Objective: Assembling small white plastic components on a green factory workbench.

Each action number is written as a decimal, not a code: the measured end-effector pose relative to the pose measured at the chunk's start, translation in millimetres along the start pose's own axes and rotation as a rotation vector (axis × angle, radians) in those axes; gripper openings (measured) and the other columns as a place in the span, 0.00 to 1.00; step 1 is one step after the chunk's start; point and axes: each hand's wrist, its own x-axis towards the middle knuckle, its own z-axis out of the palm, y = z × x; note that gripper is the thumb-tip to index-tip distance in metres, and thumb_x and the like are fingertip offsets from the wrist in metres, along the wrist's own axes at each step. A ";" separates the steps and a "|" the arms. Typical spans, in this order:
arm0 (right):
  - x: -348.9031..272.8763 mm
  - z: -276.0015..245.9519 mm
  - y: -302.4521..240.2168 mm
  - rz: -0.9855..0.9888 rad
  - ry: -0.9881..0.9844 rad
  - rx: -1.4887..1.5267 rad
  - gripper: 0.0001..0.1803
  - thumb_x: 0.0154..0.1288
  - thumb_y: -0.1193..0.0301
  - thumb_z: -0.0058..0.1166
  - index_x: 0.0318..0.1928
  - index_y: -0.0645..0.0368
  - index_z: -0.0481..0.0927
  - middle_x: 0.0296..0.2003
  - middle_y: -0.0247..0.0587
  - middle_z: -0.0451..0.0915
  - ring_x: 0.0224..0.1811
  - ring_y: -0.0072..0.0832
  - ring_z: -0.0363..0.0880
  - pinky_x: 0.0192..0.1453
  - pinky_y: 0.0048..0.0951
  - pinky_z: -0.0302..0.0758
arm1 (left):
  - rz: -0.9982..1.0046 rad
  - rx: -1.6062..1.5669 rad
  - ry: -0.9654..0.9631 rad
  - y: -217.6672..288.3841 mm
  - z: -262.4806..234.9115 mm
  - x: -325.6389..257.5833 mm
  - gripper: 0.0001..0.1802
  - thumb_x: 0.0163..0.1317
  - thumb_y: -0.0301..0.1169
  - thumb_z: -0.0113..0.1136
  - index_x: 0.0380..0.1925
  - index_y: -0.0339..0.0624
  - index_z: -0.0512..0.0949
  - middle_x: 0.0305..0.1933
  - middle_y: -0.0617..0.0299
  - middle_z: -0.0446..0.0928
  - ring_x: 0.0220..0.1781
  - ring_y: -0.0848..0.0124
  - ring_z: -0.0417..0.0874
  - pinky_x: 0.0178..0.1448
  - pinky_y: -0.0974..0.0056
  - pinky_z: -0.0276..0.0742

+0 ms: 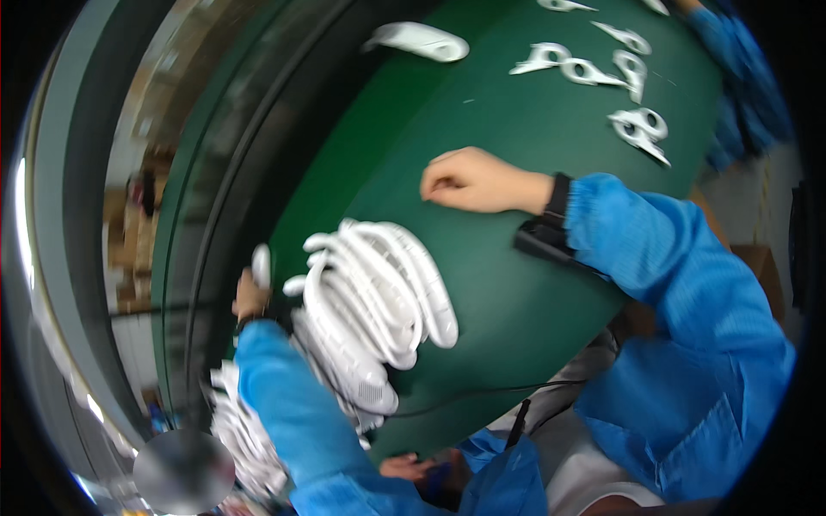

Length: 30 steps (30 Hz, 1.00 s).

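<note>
My left hand [249, 297] reaches to the far left edge of the green work surface [508, 284], its fingers closed around a small white plastic piece [261, 265], blurred. Beside that forearm lies a stack of long, curved white plastic shells [370, 292], nested against each other. To the right of the stack, my right hand [486, 181] rests over the green surface with fingers curled in and nothing visible in them. A dark band circles the right wrist, and a black box-like item [544, 241] sits just under it.
More white parts [249, 430] are piled at lower left. White ringed pieces [581, 71] lie scattered at upper right, near another person's blue sleeve [740, 77]. A white shell [422, 41] lies at the top. Another person's hand [406, 467] shows at the bottom, near a black cable [482, 393].
</note>
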 end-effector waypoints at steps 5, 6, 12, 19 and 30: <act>4.1 16.8 7.0 -0.083 -0.003 -0.023 0.09 0.54 0.72 0.50 0.33 0.59 0.82 0.30 0.41 0.83 0.33 0.36 0.82 0.39 0.35 0.76 | -0.057 0.078 0.023 -2.8 -12.1 -36.2 0.34 0.37 0.40 0.72 0.44 0.30 0.75 0.44 0.38 0.80 0.50 0.48 0.82 0.54 0.53 0.77; 1.4 13.5 -0.5 -0.045 -0.025 -0.037 0.10 0.55 0.72 0.49 0.34 0.58 0.82 0.31 0.42 0.83 0.34 0.36 0.82 0.40 0.35 0.76 | -0.117 0.106 -0.053 4.2 -15.8 -34.9 0.33 0.36 0.36 0.72 0.43 0.28 0.76 0.45 0.37 0.80 0.51 0.49 0.81 0.55 0.53 0.77; -33.6 -48.2 -50.9 -0.090 0.231 -0.271 0.10 0.56 0.69 0.48 0.35 0.56 0.82 0.32 0.42 0.82 0.36 0.41 0.81 0.41 0.40 0.76 | 0.086 0.043 0.342 36.2 -17.3 -26.1 0.13 0.50 0.23 0.49 0.35 0.27 0.76 0.40 0.30 0.77 0.47 0.35 0.77 0.52 0.43 0.73; -125.6 -184.5 -40.3 0.288 0.135 -0.941 0.19 0.55 0.64 0.61 0.47 0.56 0.79 0.41 0.46 0.77 0.49 0.43 0.71 0.55 0.38 0.69 | 0.394 -0.339 0.393 106.6 -144.5 -78.3 0.18 0.52 0.24 0.44 0.42 0.25 0.73 0.36 0.42 0.78 0.35 0.55 0.79 0.45 0.58 0.75; -138.1 -187.9 -18.2 0.210 0.335 -1.018 0.14 0.67 0.64 0.50 0.41 0.64 0.78 0.29 0.47 0.77 0.34 0.39 0.77 0.41 0.35 0.73 | 0.957 -0.346 -0.207 369.7 -62.8 -262.8 0.07 0.62 0.27 0.52 0.34 0.33 0.72 0.31 0.36 0.78 0.37 0.40 0.80 0.43 0.43 0.75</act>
